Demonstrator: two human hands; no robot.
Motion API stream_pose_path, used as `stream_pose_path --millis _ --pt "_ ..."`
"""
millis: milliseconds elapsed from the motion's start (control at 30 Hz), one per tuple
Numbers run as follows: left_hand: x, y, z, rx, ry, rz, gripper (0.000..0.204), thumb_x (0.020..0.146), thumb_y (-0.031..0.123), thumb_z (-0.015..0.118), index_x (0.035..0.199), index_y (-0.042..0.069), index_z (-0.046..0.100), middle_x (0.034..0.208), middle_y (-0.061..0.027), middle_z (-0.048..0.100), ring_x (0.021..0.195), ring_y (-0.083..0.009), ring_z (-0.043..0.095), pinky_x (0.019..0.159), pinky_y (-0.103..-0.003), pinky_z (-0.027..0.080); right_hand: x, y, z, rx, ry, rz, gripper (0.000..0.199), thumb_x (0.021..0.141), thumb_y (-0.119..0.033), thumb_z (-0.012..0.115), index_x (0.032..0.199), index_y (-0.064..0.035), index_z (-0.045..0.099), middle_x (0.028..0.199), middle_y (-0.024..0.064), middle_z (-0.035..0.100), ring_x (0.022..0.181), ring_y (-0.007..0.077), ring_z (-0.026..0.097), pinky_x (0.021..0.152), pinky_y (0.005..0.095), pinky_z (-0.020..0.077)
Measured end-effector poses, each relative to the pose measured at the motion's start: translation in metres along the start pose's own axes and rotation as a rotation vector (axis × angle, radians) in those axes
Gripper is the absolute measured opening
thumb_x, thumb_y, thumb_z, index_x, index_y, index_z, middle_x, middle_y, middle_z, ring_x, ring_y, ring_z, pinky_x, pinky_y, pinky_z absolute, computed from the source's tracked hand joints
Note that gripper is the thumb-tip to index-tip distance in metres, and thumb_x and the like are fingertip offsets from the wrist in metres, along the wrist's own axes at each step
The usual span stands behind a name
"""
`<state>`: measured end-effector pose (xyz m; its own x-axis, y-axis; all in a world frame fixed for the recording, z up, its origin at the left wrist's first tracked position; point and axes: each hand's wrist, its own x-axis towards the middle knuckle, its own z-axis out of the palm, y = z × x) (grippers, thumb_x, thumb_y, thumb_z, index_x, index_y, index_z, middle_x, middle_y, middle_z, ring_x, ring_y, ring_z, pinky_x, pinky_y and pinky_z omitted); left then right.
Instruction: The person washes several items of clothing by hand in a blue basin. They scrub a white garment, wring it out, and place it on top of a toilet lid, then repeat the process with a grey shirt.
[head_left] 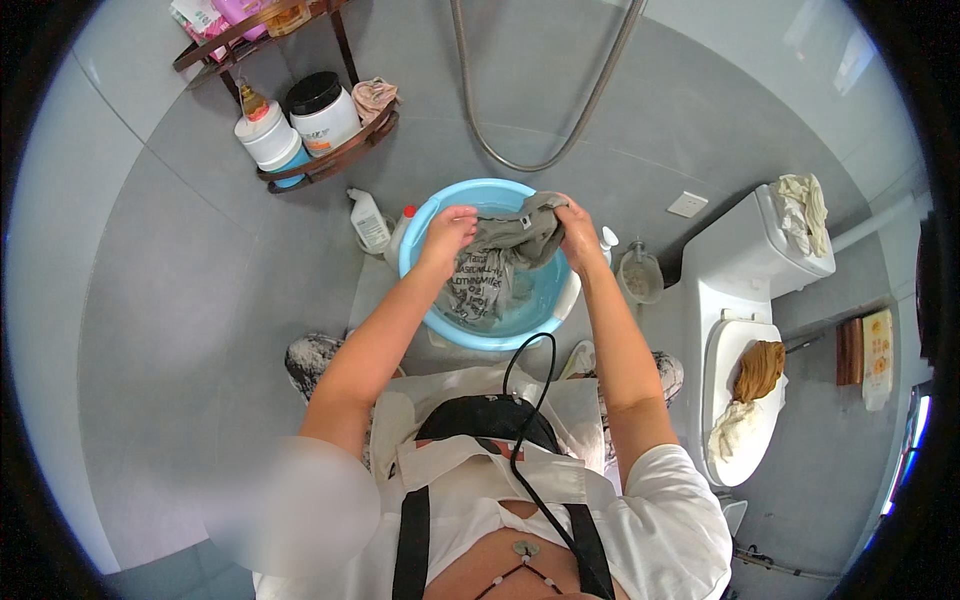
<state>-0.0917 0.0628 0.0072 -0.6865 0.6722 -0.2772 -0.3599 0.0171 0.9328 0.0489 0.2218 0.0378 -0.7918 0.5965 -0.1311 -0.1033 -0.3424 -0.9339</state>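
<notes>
The left hand (450, 238) and right hand (578, 238) work over a round light-blue basin (490, 342), the right grip closed on the bunched upper edge of a grey garment (482, 280) with dark printing, the left grip pinching its other side near the basin's left rim. The garment hangs down between them into the water, its printed part lying low inside the basin. A white bottle (369, 222) stands just left of the basin, and to its right a white toilet (745, 340) carries brown cloth (760, 371) on its lid.
</notes>
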Motion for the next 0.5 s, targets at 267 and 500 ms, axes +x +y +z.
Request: stream_pose_path --millis 267,500 --pt "0.021 -0.031 0.001 0.852 -0.114 0.497 0.053 0.07 0.001 0.055 0.12 0.009 0.042 0.124 -0.0167 0.038 0.117 -0.0308 0.034 0.098 -0.035 0.029 -0.014 -0.028 0.0 0.163 -0.117 0.072 0.024 0.084 -0.016 0.042 0.097 0.0005 0.054 0.095 0.009 0.058 0.087 0.0185 0.056 0.079 0.0319 0.0451" --pt "0.027 -0.019 0.014 0.854 -0.504 0.211 0.052 0.068 0.0 0.055 0.119 0.008 0.045 0.116 -0.0136 0.048 0.109 -0.0248 0.043 0.092 -0.031 0.034 -0.015 -0.045 0.006 0.221 -0.248 0.077 0.026 0.083 -0.02 0.044 0.096 -0.0002 0.055 0.092 0.0092 0.058 0.085 0.0193 0.056 0.076 0.0326 0.0457"
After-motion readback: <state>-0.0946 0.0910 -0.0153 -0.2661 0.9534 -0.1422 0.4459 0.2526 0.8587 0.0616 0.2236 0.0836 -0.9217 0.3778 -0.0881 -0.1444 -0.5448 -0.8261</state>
